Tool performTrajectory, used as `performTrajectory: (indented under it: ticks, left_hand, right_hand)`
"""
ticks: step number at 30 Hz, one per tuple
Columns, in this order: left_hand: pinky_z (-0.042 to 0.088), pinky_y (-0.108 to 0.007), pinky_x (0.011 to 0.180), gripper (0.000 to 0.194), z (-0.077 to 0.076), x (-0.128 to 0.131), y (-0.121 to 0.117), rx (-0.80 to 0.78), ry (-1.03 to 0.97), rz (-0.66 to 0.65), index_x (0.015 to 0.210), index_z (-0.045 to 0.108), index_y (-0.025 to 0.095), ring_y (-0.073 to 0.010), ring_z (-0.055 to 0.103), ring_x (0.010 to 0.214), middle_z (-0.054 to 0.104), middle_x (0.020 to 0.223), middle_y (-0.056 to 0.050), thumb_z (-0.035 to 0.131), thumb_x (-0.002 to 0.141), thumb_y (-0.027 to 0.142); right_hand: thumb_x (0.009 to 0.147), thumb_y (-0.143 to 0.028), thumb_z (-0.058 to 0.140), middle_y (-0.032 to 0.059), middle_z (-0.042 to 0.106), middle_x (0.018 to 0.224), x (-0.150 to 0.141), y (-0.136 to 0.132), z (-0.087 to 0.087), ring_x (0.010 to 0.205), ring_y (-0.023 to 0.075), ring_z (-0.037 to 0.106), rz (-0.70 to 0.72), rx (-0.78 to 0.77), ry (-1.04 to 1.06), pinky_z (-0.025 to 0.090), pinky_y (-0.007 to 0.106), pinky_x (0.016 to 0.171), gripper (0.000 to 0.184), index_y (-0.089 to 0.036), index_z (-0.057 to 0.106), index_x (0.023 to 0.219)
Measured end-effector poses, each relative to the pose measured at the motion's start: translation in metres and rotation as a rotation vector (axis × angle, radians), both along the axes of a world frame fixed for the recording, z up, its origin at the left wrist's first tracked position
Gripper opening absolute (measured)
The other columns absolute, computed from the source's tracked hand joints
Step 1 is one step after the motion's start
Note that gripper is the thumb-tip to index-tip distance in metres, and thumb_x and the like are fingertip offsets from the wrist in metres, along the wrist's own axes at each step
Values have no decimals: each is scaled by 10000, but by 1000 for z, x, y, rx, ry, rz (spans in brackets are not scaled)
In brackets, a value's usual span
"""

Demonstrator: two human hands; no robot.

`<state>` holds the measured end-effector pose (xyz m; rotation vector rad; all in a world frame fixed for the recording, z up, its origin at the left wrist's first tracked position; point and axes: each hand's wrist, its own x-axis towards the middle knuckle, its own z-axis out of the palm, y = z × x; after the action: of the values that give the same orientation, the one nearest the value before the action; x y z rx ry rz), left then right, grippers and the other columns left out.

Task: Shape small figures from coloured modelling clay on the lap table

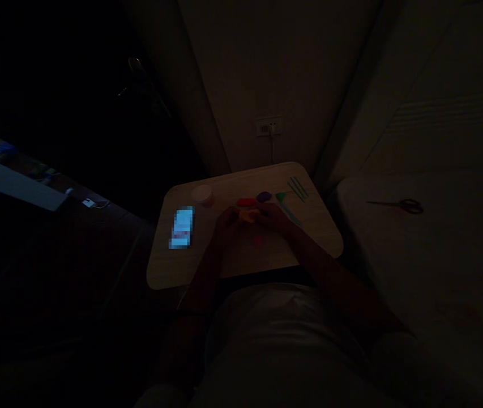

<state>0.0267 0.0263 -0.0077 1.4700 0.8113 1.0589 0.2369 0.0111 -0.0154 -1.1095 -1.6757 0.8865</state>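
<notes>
In dim light, a soft yellow-orange lump that looks like modelling clay [248,215] is held between my two hands over a small wooden table [233,258]. My left hand [226,222] closes on its left side, and my right hand [272,216] grips it from the right. Just beyond the fingers lie a red lump [246,202] and a purple lump [264,196]. A green piece [281,196] rests to their right, near a light-blue stick-like tool [290,213]. Closer to me, below the hands, is a small pink piece [257,241].
A lidded tub [202,195] stands at the table's back left, with a lit phone [182,228] before it. Several thin sticks [298,189] lie at the back right. Scissors [406,205] rest on a pale surface to the right. A wall socket [269,126] holds a plug.
</notes>
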Motion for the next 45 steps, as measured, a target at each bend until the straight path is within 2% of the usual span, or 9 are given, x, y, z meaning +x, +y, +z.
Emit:
performTrajectory:
  ticks: [4, 8, 13, 20, 23, 28, 33, 38, 45]
  left_hand:
    - [566, -312, 671, 447, -2, 0, 4, 0, 12, 69, 884, 641, 198, -200, 704, 736, 736, 837, -35, 831, 752, 580]
    - [551, -311, 677, 447, 2, 0, 3, 20, 49, 97, 888, 625, 198, -203, 690, 758, 721, 842, -34, 806, 768, 589]
    - [471, -252, 599, 433, 8, 2, -2, 82, 140, 121, 847, 568, 203, -148, 595, 672, 613, 759, 15, 833, 749, 530]
    - [395, -222, 515, 437, 7, 0, 0, 50, 133, 96, 732, 518, 204, -114, 510, 575, 544, 648, 48, 863, 714, 472]
    - [399, -223, 502, 445, 8, 0, 0, 77, 127, 89, 725, 525, 203, -112, 514, 555, 548, 630, 49, 875, 715, 478]
    - [439, -223, 529, 440, 7, -2, -2, 91, 97, 33, 840, 562, 205, -124, 591, 606, 619, 718, 27, 850, 755, 526]
    - [568, -282, 707, 530, 8, 0, -7, 80, 71, -44, 989, 580, 200, -194, 713, 834, 710, 937, -44, 897, 706, 518]
    - [600, -358, 874, 573, 12, 6, -10, 79, 56, -54, 1133, 622, 206, -243, 730, 1030, 728, 1168, -105, 901, 715, 481]
    - [564, -291, 694, 397, 11, 6, -9, 51, 124, 40, 909, 654, 193, -189, 696, 785, 730, 874, -25, 876, 735, 472]
  right_hand:
    - [863, -495, 699, 84, 790, 1052, 1, 2, -3, 920, 226, 710, 93, -17, 108, 561, 339, 835, 431, -176, 779, 1141]
    - [777, -452, 785, 101, 778, 1137, 0, 1, -3, 973, 242, 718, 144, -33, 135, 564, 370, 879, 534, -173, 750, 1231]
    - [771, -404, 800, 77, 792, 1101, -3, -3, 2, 938, 236, 717, 85, -9, 48, 551, 360, 860, 488, -200, 772, 1213]
    - [735, -328, 847, 71, 794, 1045, -2, -7, 9, 922, 239, 710, 78, 25, -45, 532, 356, 864, 428, -187, 791, 1136]
    - [762, -344, 831, 61, 797, 1039, -2, -7, 9, 929, 240, 711, 77, 29, -43, 538, 360, 863, 378, -209, 799, 1113]
    - [812, -356, 779, 58, 803, 1054, -3, -6, 4, 939, 241, 721, 49, 7, -7, 544, 364, 867, 349, -224, 804, 1134]
    - [869, -385, 724, 73, 812, 1077, -3, -6, 4, 942, 249, 732, 10, -7, 33, 556, 359, 847, 323, -207, 816, 1122]
    - [921, -389, 668, 72, 816, 1062, -2, -5, 8, 917, 241, 730, -17, 16, -33, 555, 350, 831, 327, -208, 813, 1152]
    - [964, -431, 579, 80, 803, 1067, -2, -4, 4, 948, 239, 721, 36, 35, 11, 548, 366, 872, 362, -199, 806, 1126]
